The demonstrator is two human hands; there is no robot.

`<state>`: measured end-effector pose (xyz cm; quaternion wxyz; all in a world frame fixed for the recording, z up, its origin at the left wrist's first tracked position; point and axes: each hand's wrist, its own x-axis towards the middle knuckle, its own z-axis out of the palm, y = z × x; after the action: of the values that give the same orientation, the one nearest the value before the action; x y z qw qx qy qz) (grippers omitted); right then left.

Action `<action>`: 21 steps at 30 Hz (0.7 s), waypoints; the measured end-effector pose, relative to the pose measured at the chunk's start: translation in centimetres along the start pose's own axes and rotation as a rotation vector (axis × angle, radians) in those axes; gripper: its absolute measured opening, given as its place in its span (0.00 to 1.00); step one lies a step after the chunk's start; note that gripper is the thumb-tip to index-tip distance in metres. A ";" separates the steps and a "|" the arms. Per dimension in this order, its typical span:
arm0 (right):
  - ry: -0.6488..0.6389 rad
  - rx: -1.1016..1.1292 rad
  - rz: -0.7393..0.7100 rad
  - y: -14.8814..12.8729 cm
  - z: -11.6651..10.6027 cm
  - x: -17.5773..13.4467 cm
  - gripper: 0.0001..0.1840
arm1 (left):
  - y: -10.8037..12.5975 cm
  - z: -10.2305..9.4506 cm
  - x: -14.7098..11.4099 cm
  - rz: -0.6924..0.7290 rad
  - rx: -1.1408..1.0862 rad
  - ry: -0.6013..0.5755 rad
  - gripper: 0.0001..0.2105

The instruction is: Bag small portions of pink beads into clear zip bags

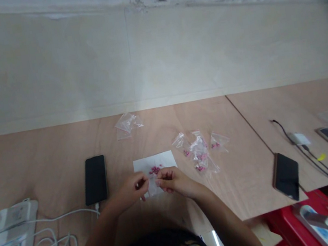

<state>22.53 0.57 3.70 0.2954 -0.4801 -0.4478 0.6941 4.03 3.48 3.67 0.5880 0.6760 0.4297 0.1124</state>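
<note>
My left hand [140,184] and my right hand [170,179] face each other at the table's near middle, fingers pinched. Between them is a small clear plastic bag [153,186], its sides gripped at the fingertips. Behind the bag lies a loose cluster of small pink-red beads [155,169] on a white sheet of paper [168,157]. To the right of the paper, several clear bags with a few pink beads in each [199,152] lie in a loose heap. Farther back rests a small pile of flat clear bags [126,124]; no beads show in them.
A black phone [95,180] on a charging cable lies to the left. A white power strip [25,226] with tangled cables fills the near left corner. Another phone [286,176] sits near the right edge, above a red stool [285,220]. A wall [130,62] borders the table's back.
</note>
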 end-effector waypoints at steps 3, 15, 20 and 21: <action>0.150 -0.171 -0.037 -0.1 0.4 -0.1 0.08 | -0.5 -0.1 0.2 0.045 0.233 0.130 0.05; 0.334 -0.384 -0.079 0.2 2.8 -0.5 0.07 | 0.7 0.5 0.1 0.191 0.224 0.057 0.22; 0.412 -0.217 -0.140 1.1 2.1 0.1 0.07 | 0.3 0.4 -0.6 0.204 0.102 -0.055 0.23; 0.390 -0.156 -0.131 1.3 2.0 0.3 0.08 | 0.2 0.5 -0.7 0.190 0.090 -0.045 0.26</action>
<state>20.62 -0.39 2.64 0.3827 -0.5966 -0.4648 0.5307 4.02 2.60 3.96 0.5532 0.7416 0.3552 0.1332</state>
